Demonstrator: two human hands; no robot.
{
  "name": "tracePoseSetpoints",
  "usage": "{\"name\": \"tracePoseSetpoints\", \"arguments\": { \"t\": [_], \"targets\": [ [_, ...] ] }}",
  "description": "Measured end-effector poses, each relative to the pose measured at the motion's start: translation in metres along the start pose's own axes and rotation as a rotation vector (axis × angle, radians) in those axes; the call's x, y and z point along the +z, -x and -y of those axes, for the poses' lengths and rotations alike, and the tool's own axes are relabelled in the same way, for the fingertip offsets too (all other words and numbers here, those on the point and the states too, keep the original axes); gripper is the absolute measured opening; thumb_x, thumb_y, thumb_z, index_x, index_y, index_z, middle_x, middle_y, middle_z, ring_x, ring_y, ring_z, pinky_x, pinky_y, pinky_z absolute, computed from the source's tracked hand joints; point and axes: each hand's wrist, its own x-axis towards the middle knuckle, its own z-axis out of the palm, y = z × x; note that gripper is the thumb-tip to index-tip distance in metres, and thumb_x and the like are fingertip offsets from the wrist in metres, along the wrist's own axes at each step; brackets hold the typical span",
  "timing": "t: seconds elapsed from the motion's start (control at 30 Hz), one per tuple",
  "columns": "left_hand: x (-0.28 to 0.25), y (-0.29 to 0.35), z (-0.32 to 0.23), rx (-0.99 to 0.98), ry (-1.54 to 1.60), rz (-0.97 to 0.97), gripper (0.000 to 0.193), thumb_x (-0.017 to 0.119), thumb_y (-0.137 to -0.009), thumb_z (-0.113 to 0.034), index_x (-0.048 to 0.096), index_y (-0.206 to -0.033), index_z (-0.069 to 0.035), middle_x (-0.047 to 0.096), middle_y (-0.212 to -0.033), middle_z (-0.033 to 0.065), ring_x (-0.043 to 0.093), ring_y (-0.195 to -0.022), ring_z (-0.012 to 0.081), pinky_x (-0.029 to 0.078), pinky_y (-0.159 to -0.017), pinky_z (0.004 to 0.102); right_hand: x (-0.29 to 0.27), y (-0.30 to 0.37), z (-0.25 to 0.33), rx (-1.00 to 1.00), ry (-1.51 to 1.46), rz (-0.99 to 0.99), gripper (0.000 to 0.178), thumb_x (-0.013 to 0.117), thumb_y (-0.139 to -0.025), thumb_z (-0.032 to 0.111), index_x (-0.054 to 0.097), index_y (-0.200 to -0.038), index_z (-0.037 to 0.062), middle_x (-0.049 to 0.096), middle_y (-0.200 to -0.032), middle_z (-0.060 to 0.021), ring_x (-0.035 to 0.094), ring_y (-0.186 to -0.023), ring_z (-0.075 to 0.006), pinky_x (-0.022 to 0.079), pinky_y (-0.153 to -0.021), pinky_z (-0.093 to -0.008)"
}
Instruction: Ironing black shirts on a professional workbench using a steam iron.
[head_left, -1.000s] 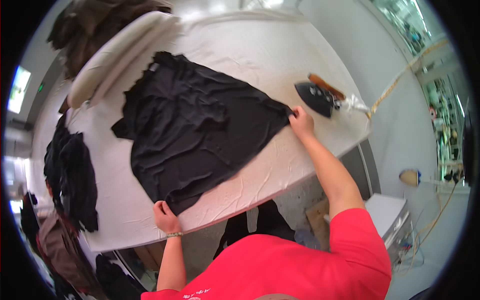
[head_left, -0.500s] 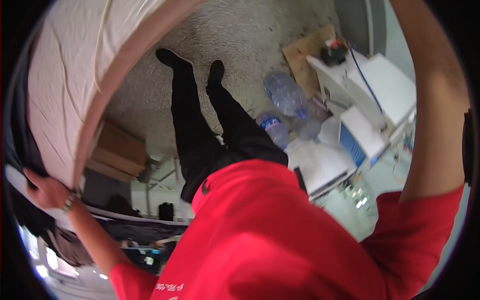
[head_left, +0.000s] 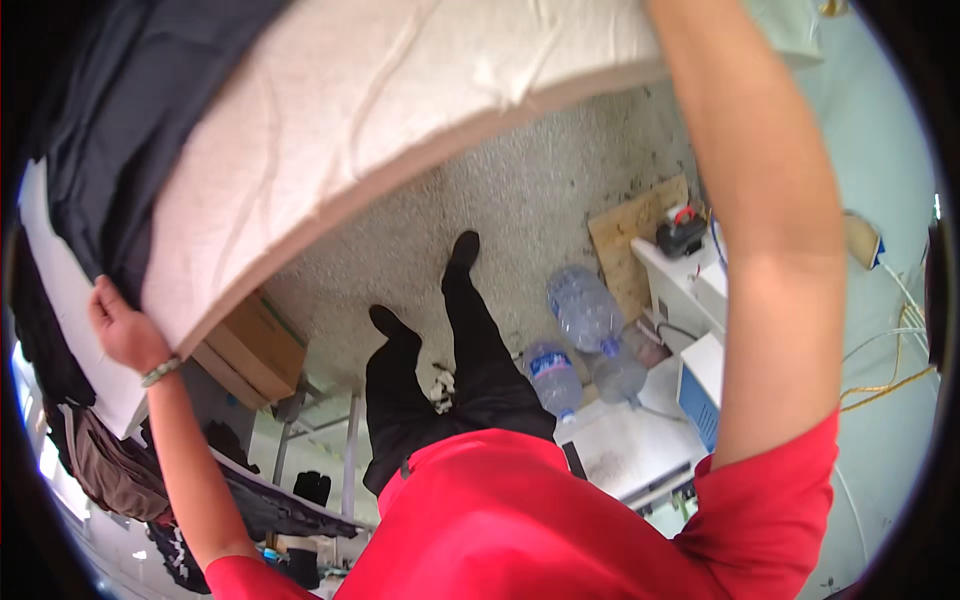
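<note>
At the table (head_left: 290, 130), outstretched left hand (head_left: 130, 330) touches cloth (head_left: 130, 140).

The cloth (head_left: 150, 110) is black, the table cover (head_left: 310, 110) cream, the shirt (head_left: 520, 530) red.

Left hand (head_left: 130, 335) out, right arm (head_left: 770, 250) forward

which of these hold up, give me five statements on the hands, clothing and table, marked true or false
1. The left hand is at the dark cloth. True.
2. Both hands are in view. False: the right hand is out of view, though the right arm shows.
3. A bracelet circles the left arm. True.
4. A blue shirt is worn. False: the shirt is red.
5. A cardboard box shows below the table's edge. True.
</note>
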Motion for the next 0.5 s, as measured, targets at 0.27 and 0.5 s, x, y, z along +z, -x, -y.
{"name": "tracePoseSetpoints", "arguments": {
  "t": [0.27,0.5],
  "targets": [
    [-0.007,0.008,-0.050,-0.029,0.047,0.036,0.029,0.060,-0.104,-0.033,0.068,-0.096,-0.006,0.066,-0.083,0.0131,0.060,-0.074,0.0234,0.049,-0.070,0.0370,0.009,-0.003,-0.011,0.057,0.268,-0.022,0.021,0.073,-0.085,0.029,0.075,-0.099,0.0137,0.072,-0.082,-0.0093,0.071,-0.077,-0.0255,0.054,-0.071,-0.0378],
    [-0.017,-0.004,-0.052,-0.031,0.073,0.052,0.030,0.060,-0.103,-0.036,0.066,-0.094,-0.009,0.064,-0.078,0.0141,0.060,-0.069,0.0330,0.049,-0.066,0.0404,-0.003,-0.016,-0.006,0.243,0.271,0.234,0.017,0.067,-0.086,0.017,0.072,-0.097,0.0057,0.070,-0.077,-0.0076,0.067,-0.068,-0.0192,0.052,-0.064,-0.0345]
  ]
}}
